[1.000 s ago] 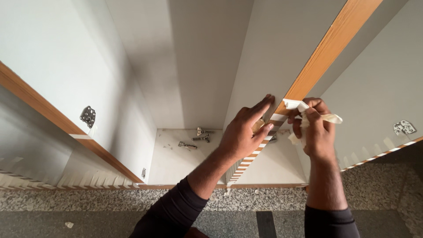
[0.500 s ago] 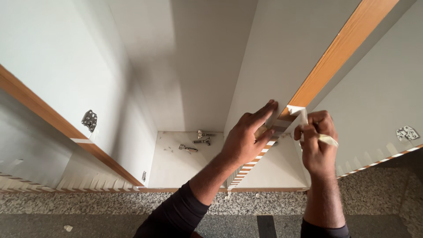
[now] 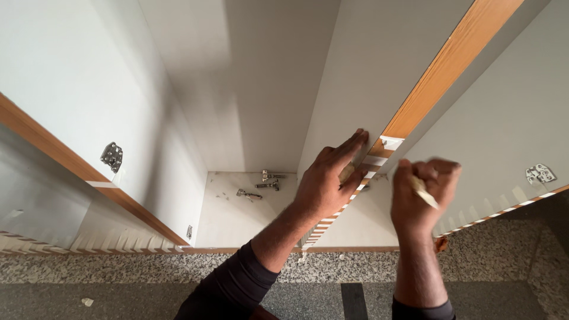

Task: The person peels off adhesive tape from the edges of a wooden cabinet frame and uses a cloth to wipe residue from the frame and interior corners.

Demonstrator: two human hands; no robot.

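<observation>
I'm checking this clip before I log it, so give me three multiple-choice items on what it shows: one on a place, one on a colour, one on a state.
1. Where do the loose metal hinges lie?
A. on the cabinet floor
B. on the granite floor
C. in the right hand

2. What colour is the edge band of the panel?
A. blue
B. wood brown
C. black

3. How is the left hand placed?
A. fingers flat against the panel edge
B. closed in a fist, clear of the panel
C. hanging at the person's side

Answers:
1. A, they rest on the pale bottom board inside the open cabinet.
2. B, the strip up the panel edge is wood brown, crossed by white tape pieces.
3. A, its fingers press flat on the edge, while the right hand pinches a pale strip beside it.
</observation>
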